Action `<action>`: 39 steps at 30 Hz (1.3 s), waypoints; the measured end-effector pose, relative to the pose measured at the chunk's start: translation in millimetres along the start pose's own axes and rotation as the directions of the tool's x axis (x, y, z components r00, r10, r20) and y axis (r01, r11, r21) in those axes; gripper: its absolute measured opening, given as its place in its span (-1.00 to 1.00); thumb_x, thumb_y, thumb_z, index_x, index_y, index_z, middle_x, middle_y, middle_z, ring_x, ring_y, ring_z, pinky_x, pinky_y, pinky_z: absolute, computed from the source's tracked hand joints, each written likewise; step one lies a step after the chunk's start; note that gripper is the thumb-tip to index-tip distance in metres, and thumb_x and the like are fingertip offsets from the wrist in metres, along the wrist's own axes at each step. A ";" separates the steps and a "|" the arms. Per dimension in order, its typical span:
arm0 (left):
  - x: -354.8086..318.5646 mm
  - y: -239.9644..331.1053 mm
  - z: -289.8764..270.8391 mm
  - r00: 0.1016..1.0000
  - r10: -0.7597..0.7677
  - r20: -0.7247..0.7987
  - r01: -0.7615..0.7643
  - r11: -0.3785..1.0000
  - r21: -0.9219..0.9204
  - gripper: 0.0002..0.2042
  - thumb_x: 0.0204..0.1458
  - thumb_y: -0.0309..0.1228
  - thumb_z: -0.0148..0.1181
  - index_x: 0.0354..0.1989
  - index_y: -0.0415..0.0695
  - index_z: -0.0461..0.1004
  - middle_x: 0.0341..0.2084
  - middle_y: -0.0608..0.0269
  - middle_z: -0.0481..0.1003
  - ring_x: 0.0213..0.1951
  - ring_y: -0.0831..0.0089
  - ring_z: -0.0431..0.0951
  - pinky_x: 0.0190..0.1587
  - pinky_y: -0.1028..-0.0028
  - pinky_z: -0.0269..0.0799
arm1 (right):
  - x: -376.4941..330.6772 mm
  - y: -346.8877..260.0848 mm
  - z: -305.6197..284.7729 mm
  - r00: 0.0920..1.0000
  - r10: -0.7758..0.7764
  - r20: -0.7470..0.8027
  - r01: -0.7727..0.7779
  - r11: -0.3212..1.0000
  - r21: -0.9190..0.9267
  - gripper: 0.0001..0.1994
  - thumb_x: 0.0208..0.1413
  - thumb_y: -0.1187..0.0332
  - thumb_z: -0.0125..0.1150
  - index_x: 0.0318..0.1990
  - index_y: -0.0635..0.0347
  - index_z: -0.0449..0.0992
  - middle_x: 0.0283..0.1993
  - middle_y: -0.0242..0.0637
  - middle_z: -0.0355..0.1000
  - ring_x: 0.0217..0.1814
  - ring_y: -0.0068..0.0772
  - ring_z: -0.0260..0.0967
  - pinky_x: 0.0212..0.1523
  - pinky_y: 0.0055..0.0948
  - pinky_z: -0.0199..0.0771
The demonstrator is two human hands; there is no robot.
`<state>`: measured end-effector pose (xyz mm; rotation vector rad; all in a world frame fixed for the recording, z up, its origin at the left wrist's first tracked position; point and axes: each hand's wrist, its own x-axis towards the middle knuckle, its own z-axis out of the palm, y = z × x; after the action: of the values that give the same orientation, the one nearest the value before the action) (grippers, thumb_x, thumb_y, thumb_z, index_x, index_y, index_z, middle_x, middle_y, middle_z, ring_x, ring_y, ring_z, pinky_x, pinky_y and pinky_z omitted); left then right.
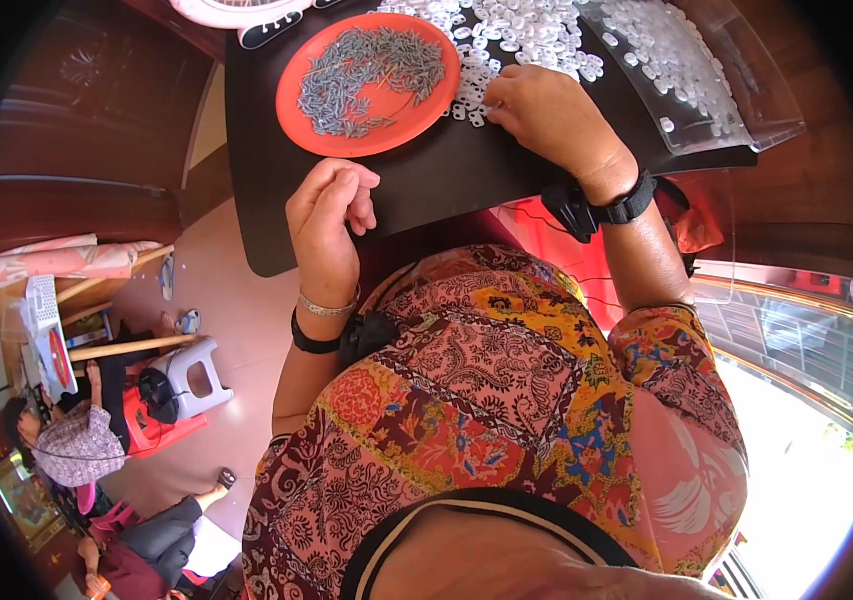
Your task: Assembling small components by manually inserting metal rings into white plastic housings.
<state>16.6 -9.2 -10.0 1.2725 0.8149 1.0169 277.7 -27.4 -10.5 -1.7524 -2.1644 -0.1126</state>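
Observation:
My left hand point(331, 208) is closed, fingers curled and thumb pressed against them, above the near edge of the black table point(426, 180). Whatever it holds, if anything, is hidden. Just beyond it lies a round orange-red plate point(411, 125) with a heap of small grey screw-like pins point(386, 60). My right hand point(554, 112) reaches to the edge of a spread of small white oval plastic pieces with holes point(526, 30). Its thumb and fingertips come together at the nearest pieces; I cannot see what is between them.
A clear plastic tray point(761, 100) with more white pieces point(681, 60) stands at the table's right. A white and pink object point(236, 12) sits at the far left corner. Two people point(76, 440) sit on the left, near a grey stool point(191, 380). Red plastic point(546, 235) hangs below the table.

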 end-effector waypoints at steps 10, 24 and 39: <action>-1.2 -4.1 -0.9 0.999 -0.020 0.026 0.019 1.000 0.010 -0.79 0.09 -0.40 -0.06 -0.44 -0.26 0.47 -0.70 0.39 0.30 -0.65 0.65 0.27 -0.59 0.65 0.10 | 1.1 0.9 -6.4 0.981 0.157 -0.111 -0.100 0.911 0.400 -0.84 0.02 0.43 0.13 -0.23 0.17 0.55 -0.36 -0.19 0.52 -0.30 -0.26 0.49 -0.24 -0.39 0.46; -0.8 -8.0 6.1 0.982 -0.012 0.187 -0.023 0.982 0.188 -0.79 0.14 -0.32 -0.05 -0.42 -0.20 0.38 -0.65 0.40 0.32 -0.63 0.69 0.27 -0.58 0.68 0.12 | 12.4 -77.8 0.9 0.997 0.001 0.077 -0.070 0.425 0.903 -0.90 0.03 0.54 0.16 -0.28 0.27 0.52 -0.37 -0.29 0.53 -0.29 -0.54 0.48 -0.23 -0.57 0.44; 4.5 -8.5 -14.0 0.990 -0.135 0.031 0.136 0.991 -0.011 -0.83 0.06 -0.38 -0.06 -0.51 -0.17 0.32 -0.72 0.39 0.27 -0.67 0.59 0.30 -0.61 0.62 0.12 | 74.2 -55.3 6.5 0.972 -0.222 -0.071 0.228 0.837 0.497 -0.92 0.01 0.46 0.19 -0.36 0.27 0.51 -0.41 -0.22 0.45 -0.38 -0.38 0.43 -0.33 -0.48 0.40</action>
<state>6.7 0.0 -20.1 1.2017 0.8582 0.8910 210.5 30.8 15.8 -1.1965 -2.1315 0.3574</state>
